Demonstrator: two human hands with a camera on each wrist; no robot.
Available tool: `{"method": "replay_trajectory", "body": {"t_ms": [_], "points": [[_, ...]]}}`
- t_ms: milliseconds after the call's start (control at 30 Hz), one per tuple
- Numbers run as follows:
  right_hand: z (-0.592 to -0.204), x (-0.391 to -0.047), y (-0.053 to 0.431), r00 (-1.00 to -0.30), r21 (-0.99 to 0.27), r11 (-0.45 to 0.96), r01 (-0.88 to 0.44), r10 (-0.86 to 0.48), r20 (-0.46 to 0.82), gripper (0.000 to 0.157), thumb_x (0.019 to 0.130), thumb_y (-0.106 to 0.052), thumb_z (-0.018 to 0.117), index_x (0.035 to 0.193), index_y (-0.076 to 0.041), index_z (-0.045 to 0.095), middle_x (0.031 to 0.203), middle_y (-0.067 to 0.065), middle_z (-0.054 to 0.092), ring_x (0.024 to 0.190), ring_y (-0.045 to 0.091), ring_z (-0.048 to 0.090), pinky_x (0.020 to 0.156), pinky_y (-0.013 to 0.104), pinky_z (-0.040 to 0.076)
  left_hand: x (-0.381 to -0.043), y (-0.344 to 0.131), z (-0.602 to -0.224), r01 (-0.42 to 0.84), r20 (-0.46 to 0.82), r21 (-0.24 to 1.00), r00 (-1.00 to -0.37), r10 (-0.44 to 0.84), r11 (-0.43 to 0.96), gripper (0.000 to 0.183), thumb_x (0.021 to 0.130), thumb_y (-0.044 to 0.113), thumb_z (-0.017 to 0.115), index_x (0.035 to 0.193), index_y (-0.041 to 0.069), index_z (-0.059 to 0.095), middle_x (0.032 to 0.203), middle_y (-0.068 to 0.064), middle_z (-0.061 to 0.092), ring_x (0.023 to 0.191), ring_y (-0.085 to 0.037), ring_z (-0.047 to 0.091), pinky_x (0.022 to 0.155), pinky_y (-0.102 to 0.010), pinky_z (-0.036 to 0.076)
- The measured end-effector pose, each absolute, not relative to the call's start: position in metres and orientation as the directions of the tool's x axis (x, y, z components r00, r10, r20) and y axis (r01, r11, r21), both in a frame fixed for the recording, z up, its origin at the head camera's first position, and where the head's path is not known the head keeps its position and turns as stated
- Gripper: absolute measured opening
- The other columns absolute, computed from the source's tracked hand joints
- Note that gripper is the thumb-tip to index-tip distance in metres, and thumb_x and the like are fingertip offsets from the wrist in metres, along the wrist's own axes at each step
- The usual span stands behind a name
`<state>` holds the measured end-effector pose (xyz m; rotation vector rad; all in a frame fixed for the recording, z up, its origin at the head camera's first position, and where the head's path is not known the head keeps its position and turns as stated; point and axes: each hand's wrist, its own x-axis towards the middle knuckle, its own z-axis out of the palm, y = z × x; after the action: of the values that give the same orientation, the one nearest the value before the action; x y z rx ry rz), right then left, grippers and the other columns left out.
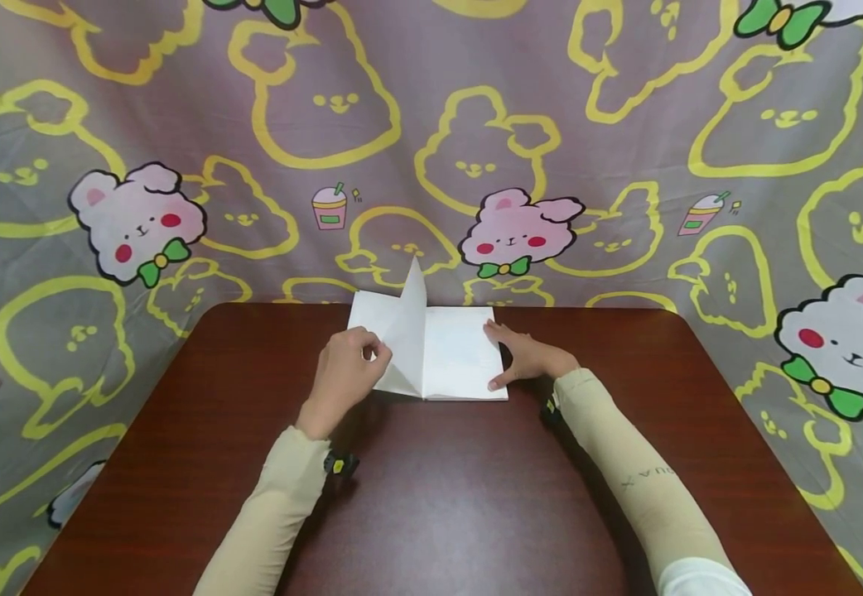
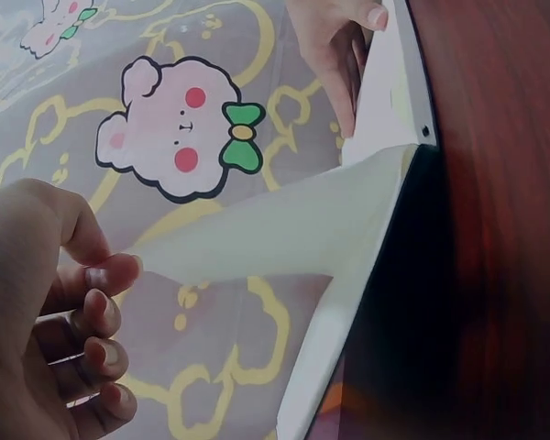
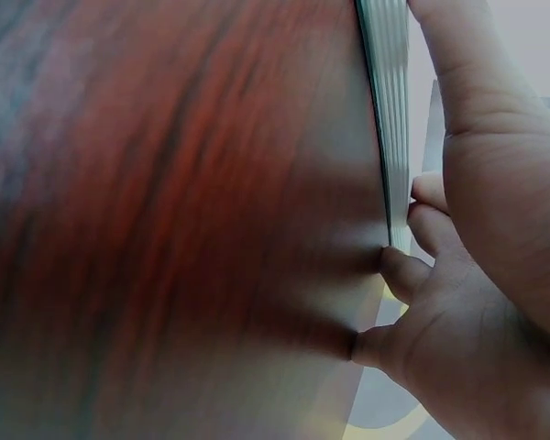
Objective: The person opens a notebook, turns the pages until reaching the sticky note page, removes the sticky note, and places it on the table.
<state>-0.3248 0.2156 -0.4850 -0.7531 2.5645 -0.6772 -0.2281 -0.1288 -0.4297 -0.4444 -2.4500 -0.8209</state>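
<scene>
At the left side of the open booklet (image 1: 465,356) is the left hand (image 1: 345,368), its thumb and forefinger pinching a raised page (image 1: 414,310); a wrist device (image 1: 339,465) with a yellow mark sits nearer than the booklet. The booklet lies near the desk's far edge. At its right edge, the right hand (image 1: 528,356) rests with thumb and fingers spread apart, touching it. Nearer and right of the booklet, the right sleeve (image 1: 618,447) bears dark lettering, too small to read surely. Under the booklet is the reddish-brown, wood-grained desk (image 1: 439,480); behind it, a cloth (image 1: 469,66) shows yellow outlines and green-bowed animal heads.
</scene>
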Motion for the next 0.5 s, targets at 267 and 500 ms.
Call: {"method": "replay_trajectory", "body": {"t_ms": [267, 500], "points": [[-0.486, -0.326, 0.216, -0.784, -0.535, 0.746, -0.396, -0.578, -0.226, 0.127, 0.075, -0.048, 0.089, 0.164, -0.005, 0.009, 0.171, 0.015, 0.004, 0.158, 0.037, 0.001, 0.120, 0.070, 0.004, -0.223, -0.145, -0.436, 0.406, 0.508, 0.486, -0.852, 0.127, 0.774, 0.018, 0.086, 0.009, 0.065, 0.068, 0.009, 0.067, 0.063, -0.001, 0.054, 0.061, -0.018, 0.049, 0.054, -0.031, 0.040], [-0.484, -0.325, 0.216, -0.780, -0.535, 0.744, -0.401, -0.583, -0.226, 0.127, 0.075, -0.047, 0.089, 0.163, -0.004, 0.009, 0.171, 0.016, 0.005, 0.157, 0.038, 0.002, 0.119, 0.071, 0.006, -0.219, -0.160, -0.446, 0.344, 0.450, 0.479, -0.886, 0.111, 0.808, 0.020, 0.086, 0.011, 0.064, 0.066, 0.007, 0.066, 0.060, -0.002, 0.053, 0.057, -0.018, 0.046, 0.052, -0.031, 0.039]]}}
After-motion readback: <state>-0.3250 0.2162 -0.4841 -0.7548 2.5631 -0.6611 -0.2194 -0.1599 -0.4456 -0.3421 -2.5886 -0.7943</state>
